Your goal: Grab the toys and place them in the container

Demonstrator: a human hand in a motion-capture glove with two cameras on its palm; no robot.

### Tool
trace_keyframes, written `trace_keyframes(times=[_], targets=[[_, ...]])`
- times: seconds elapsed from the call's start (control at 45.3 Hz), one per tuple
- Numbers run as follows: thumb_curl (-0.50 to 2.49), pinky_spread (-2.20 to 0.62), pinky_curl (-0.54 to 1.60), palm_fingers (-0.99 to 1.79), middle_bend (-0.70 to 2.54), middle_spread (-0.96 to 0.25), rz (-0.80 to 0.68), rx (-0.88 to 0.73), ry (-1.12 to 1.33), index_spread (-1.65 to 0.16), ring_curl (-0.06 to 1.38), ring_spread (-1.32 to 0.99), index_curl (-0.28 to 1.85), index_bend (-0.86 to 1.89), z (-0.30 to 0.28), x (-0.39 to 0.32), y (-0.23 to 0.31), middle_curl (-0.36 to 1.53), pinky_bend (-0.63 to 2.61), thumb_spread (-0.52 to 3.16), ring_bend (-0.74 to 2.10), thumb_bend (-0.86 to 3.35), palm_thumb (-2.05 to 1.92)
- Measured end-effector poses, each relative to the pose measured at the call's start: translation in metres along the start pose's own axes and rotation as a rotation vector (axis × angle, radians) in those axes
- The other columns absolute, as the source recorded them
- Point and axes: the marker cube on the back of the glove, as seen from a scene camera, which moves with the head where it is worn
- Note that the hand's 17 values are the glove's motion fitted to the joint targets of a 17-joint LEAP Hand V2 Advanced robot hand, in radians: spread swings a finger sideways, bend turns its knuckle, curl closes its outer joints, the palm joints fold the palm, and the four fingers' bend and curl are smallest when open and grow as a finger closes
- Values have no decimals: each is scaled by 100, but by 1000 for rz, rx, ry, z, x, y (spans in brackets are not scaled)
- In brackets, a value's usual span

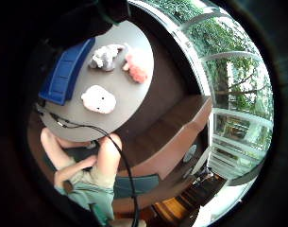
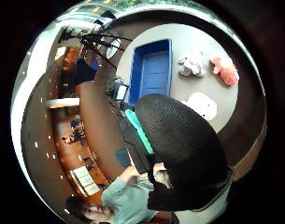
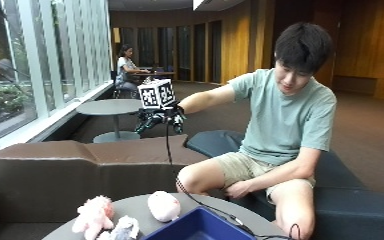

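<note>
The step in hand reads as the approach before the first pick: no toy is in the container and the hand holds nothing. The round grey table (image 3: 139,207) carries every task item. The blue container (image 3: 198,227), a single rectangular bin, sits at the table edge nearest the outside camera; its interior shows only bare blue floor in the thumb-side palm view. Toys counted: three, all lying on the table beside the container. The pink plush animal (image 3: 93,214) lies farthest from the seated person, the white round plush (image 3: 163,205) lies nearest the person's knees, and the grey plush animal (image 3: 125,229) lies between the pink one and the container wall. The gloved right hand (image 3: 159,119) is raised well above the table, arm extended toward the window side; its fingers hang downward, spread and relaxed, so the grip is unclosed and pinches nothing. The next move calls for lowering the hand to one toy, probably the white round plush as the closest, closing the grip round its soft body, then carrying it over the container rim.
</note>
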Motion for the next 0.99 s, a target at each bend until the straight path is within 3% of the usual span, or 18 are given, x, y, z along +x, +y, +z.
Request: trace_keyframes(times=[0.154, 0.331, 0.75, 0.993], targets=[[1, 1, 22, -10, 16, 1, 19, -11, 3, -16, 9, -2, 1, 2, 9, 9, -2, 7, 79, 85, 37, -5, -9], [4, 2, 27, -17, 18, 2, 36, -45, 8, -18, 14, -2, 3, 5, 33, 19, -15, 13, 87, 111, 44, -5, -9], [17, 3, 34, -19, 15, 3, -30, -192, 36, -22, 19, -1, 7, 6, 185, 38, -48, 21, 102, 126, 46, 1, 5], [24, 4, 37, -19, 13, 3, 67, -344, 64, -24, 22, 1, 8, 5, 285, 50, -45, 21, 114, 125, 50, 2, 15]])
